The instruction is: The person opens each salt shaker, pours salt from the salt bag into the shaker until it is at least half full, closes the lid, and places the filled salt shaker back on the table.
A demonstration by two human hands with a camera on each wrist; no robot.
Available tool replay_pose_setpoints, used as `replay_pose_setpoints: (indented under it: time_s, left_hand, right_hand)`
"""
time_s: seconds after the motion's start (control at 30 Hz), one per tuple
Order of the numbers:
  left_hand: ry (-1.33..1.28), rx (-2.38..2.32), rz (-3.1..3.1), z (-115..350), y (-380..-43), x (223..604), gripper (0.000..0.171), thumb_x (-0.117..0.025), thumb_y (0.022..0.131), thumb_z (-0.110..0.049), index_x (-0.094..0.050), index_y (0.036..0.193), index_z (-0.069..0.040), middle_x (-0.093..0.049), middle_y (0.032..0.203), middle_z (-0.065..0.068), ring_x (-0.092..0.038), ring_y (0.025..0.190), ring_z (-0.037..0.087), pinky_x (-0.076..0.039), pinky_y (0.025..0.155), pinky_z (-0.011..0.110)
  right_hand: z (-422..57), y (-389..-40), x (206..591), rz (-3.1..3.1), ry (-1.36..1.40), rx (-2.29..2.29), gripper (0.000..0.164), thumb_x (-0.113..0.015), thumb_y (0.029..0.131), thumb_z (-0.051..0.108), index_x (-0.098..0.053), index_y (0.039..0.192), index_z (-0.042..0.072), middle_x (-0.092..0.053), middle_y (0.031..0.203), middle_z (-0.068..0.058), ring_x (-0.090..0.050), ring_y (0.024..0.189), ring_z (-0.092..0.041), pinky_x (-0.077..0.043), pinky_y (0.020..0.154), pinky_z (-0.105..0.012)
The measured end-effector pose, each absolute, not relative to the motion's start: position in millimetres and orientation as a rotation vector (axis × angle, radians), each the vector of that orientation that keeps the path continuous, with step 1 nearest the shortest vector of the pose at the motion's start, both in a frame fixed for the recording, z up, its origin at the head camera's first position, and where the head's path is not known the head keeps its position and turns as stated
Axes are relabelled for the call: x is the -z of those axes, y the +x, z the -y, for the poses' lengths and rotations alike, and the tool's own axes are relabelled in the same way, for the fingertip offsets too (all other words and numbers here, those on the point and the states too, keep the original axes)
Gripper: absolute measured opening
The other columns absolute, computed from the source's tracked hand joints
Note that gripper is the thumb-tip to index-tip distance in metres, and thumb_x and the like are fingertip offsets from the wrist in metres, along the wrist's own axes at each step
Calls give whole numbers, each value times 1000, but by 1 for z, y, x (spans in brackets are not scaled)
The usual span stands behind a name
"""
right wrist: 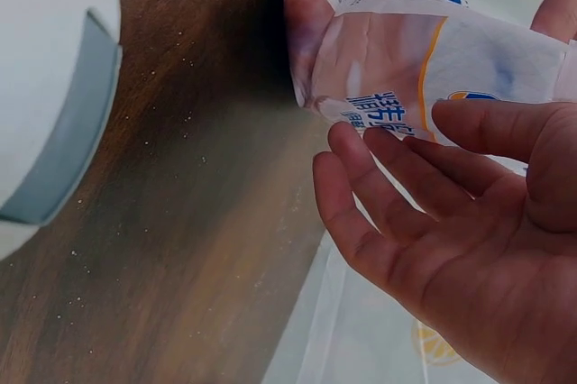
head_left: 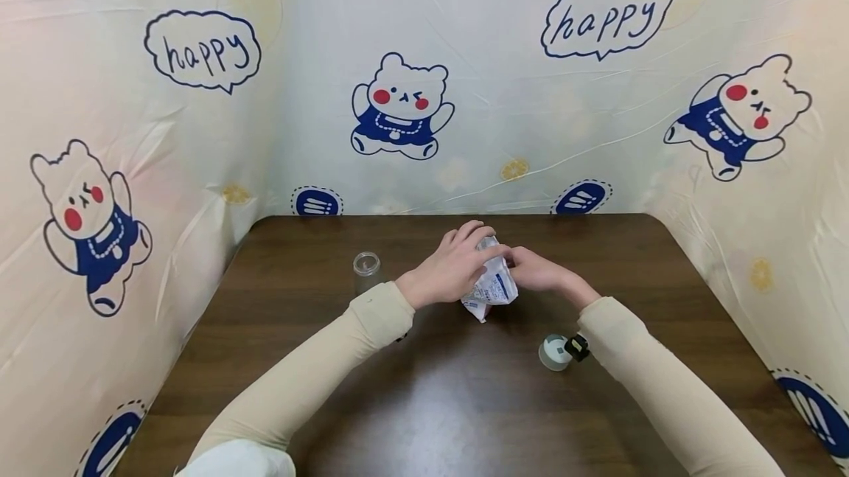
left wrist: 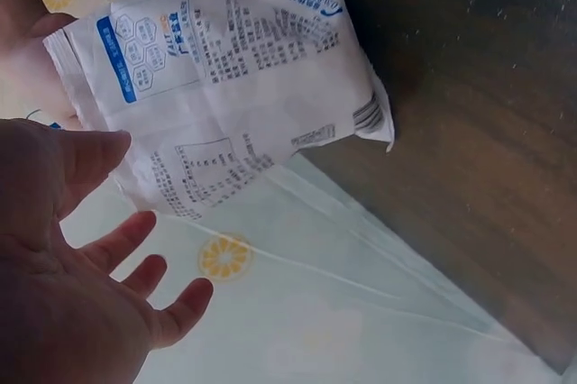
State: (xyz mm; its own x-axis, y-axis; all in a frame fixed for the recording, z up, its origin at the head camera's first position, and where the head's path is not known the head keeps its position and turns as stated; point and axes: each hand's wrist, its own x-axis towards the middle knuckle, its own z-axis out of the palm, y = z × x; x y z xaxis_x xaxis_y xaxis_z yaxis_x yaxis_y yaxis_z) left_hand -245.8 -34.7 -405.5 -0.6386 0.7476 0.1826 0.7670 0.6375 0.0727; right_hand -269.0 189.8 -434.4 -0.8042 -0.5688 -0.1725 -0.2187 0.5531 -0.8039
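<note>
A soft white plastic bag [head_left: 494, 287] with blue and black print stands tilted on the table, its lower end close over the wood. My left hand [head_left: 451, 263] pinches its upper edge between thumb and index finger, the other fingers spread loosely. From the other side my right hand [head_left: 540, 270] holds the same upper end, its thumb lying over the bag in the right wrist view. There the bag [right wrist: 374, 55] shows a pinkish-brown front with a yellow curve and blue characters. In the left wrist view its back is covered in small text.
An uncovered clear jar [head_left: 367, 278] stands beyond my left forearm. By my right wrist lies a round pale lid [head_left: 552, 353] with a grey tab, large in the right wrist view. White grains dot the brown table [head_left: 424, 403]. Printed cloth [head_left: 491, 116] surrounds the table's back and sides.
</note>
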Motion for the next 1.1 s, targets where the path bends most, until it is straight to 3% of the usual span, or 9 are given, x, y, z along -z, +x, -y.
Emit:
replay_pose_setpoints:
  time_s: [0.23, 0.47, 0.87, 1.1]
  left_hand:
    - [-1267, 176, 2687, 32, -251, 398, 41, -66, 104, -17, -65, 144, -25, -50, 144, 9, -37, 139, 30, -40, 109, 49]
    - [-1236, 221, 2675, 32, -259, 395, 30, -70, 102, -15, -73, 131, -21, -56, 123, 6, -48, 117, 25, -47, 94, 41]
    - [-1180, 237, 2665, 32, -266, 391, 9, -72, 102, -17, -78, 108, -19, -58, 111, 2, -53, 105, 22, -50, 83, 35]
    - [-1159, 333, 2655, 39, -268, 395, 7, -74, 101, -17, -80, 103, -19, -58, 106, 0, -52, 103, 20, -49, 84, 32]
  right_hand:
    - [-187, -271, 437, -2374, -723, 1157, 29, -58, 103, 7, -65, 125, -10, -72, 110, -15, -65, 91, -23, -55, 83, -37]
    - [-187, -265, 436, -2368, -734, 1150, 38, -58, 107, 11, -58, 138, -12, -71, 122, -20, -68, 102, -27, -56, 91, -43]
    - [-187, -253, 433, -2336, -751, 1166, 51, -53, 110, 13, -41, 153, -13, -64, 136, -25, -65, 121, -35, -54, 98, -48]
    - [-187, -242, 436, -2373, -775, 1211, 49, -54, 109, 11, -45, 151, -13, -61, 141, -27, -61, 128, -38, -52, 102, -49]
